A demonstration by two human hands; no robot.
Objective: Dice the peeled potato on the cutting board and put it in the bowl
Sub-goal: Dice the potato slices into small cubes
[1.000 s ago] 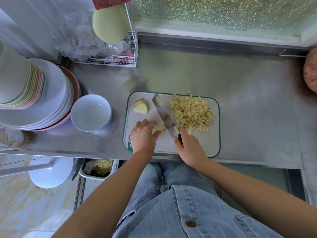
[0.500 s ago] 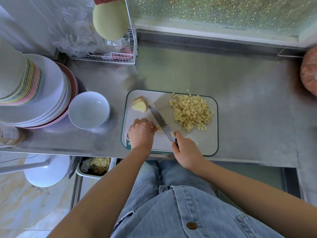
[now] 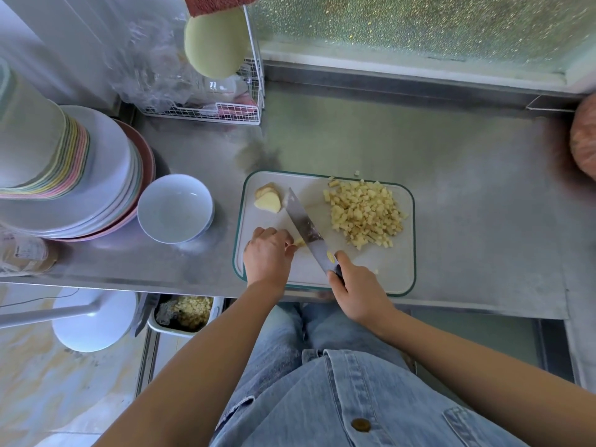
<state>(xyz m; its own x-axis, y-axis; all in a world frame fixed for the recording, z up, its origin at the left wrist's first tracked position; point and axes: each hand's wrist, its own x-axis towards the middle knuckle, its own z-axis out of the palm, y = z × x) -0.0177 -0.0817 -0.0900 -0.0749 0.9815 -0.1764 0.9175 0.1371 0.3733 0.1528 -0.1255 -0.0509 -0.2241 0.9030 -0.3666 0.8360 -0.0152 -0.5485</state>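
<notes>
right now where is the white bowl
In the head view the white bowl sits on the counter left of the cutting board, beside the stack of plates.

Kitchen: steel counter (image 3: 451, 175), stacked plates (image 3: 106, 175) (wire rack (image 3: 225, 111) too).

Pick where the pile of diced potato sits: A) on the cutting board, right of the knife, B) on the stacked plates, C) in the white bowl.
A: the diced potato is heaped on the cutting board, to the right of the knife; the bowl holds none.
</notes>
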